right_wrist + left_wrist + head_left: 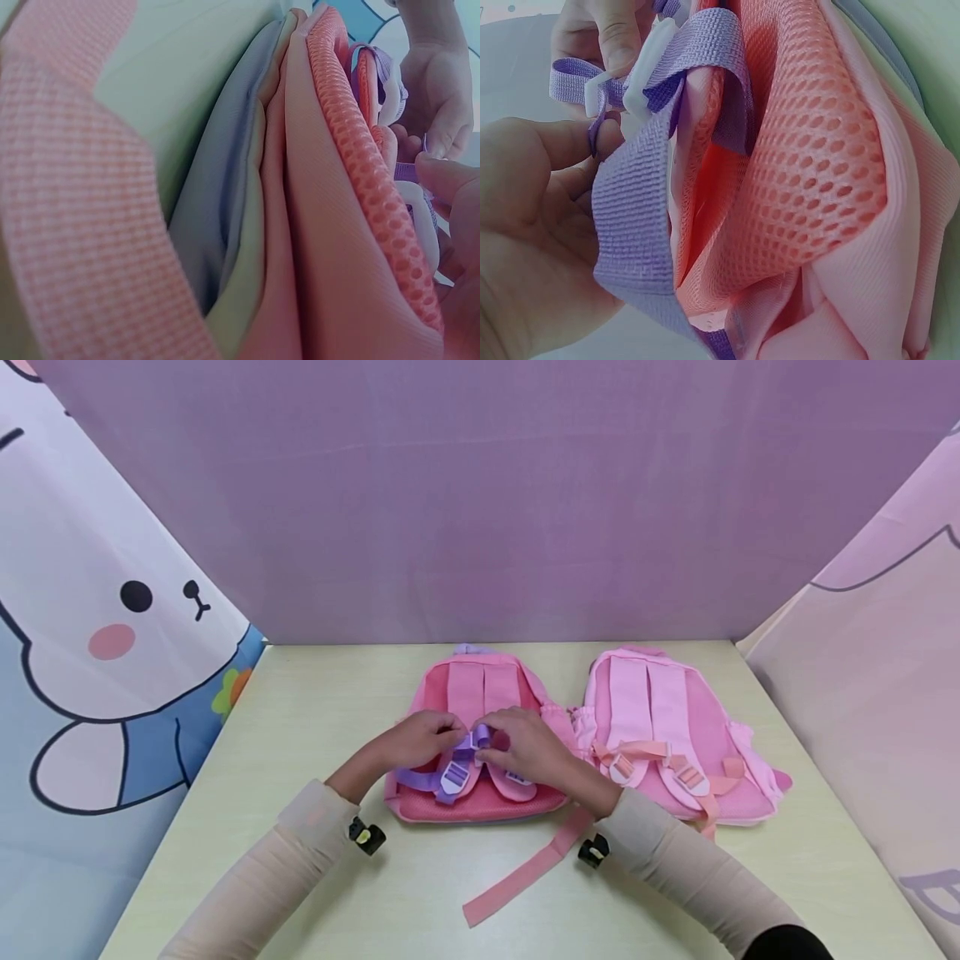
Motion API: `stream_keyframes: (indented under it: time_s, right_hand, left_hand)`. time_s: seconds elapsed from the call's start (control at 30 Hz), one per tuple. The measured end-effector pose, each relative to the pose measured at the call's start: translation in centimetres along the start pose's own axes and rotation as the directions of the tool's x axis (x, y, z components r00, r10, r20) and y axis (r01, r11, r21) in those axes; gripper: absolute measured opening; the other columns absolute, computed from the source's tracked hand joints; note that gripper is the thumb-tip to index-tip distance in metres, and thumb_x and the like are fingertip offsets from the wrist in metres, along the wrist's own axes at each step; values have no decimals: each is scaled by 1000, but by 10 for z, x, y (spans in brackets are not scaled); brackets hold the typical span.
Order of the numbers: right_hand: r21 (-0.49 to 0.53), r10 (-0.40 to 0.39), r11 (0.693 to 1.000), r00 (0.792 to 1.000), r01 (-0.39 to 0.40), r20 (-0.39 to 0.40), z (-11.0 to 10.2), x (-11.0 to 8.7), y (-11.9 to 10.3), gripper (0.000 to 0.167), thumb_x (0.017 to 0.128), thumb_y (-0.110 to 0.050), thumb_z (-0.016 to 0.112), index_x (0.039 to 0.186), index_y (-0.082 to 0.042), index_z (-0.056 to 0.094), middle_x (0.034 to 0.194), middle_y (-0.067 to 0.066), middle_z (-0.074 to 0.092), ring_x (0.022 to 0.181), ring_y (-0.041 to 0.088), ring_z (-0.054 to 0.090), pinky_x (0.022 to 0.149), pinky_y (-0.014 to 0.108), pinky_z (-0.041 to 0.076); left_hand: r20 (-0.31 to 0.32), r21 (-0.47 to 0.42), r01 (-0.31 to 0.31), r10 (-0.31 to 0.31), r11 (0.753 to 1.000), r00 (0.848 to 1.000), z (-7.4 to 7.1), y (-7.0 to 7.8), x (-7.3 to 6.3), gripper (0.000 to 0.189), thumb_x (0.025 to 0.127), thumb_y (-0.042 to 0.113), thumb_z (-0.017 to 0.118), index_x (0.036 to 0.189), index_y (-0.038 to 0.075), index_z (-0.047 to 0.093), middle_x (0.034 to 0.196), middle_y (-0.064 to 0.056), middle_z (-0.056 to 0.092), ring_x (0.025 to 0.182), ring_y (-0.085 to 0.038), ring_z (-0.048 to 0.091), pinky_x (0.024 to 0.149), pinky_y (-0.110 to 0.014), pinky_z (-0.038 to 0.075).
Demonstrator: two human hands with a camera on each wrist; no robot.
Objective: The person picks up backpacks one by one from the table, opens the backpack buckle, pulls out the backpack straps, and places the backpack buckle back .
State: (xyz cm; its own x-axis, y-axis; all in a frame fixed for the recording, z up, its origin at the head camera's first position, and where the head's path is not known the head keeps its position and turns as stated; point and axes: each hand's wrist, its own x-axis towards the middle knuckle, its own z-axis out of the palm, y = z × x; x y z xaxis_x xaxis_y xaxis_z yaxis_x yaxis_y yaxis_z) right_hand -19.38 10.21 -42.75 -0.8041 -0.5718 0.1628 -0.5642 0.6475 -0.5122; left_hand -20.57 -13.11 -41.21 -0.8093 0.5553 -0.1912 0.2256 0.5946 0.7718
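A pink child's backpack [480,810] lies with its shoulder-strap side up, purple webbing strap [634,217] running through white plastic buckles. Over its lower middle, my left hand [423,737] pinches the purple strap's free end between thumb and finger, beside a small white slider buckle [594,94]. My right hand [528,745] faces it from the other side, thumb and fingers gripping the looped purple strap at that slider. Another white buckle [454,777] hangs on the padded shoulder strap just below the hands. Part of the right fingers is hidden behind the buckles in the left wrist view.
A lighter pink backpack [705,718] with peach straps lies close against the first one on the right. One loose salmon strap [525,881] stretches across the table [315,693] toward the front. Behind the table stands a purple backdrop [510,510], with printed cloth at both sides.
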Motion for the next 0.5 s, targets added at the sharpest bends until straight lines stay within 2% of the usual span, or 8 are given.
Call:
stream_keyframes:
  time_s: [0.33,0.5]
  right_hand:
    - [-15,-9,1000,1000,9,-11,0,1,-1,33,90,-28,79,120,-18,71,105,-3,73,97,14,61,87,34,53]
    - [-12,-5,1000,1000,5,-12,-1,0,-2,33,91,-29,78,121,-18,70,105,-3,72,98,14,61,89,35,52]
  left_hand:
    - [20,-18,1,0,1000,1000,-2,-3,-1,18,106,21,50,103,12,66,76,-5,60,64,-13,51,58,-24,41]
    - [24,-29,23,-22,999,999,-4,-7,-4,19,106,21,50,101,12,66,79,-7,62,66,-14,51,59,-25,41]
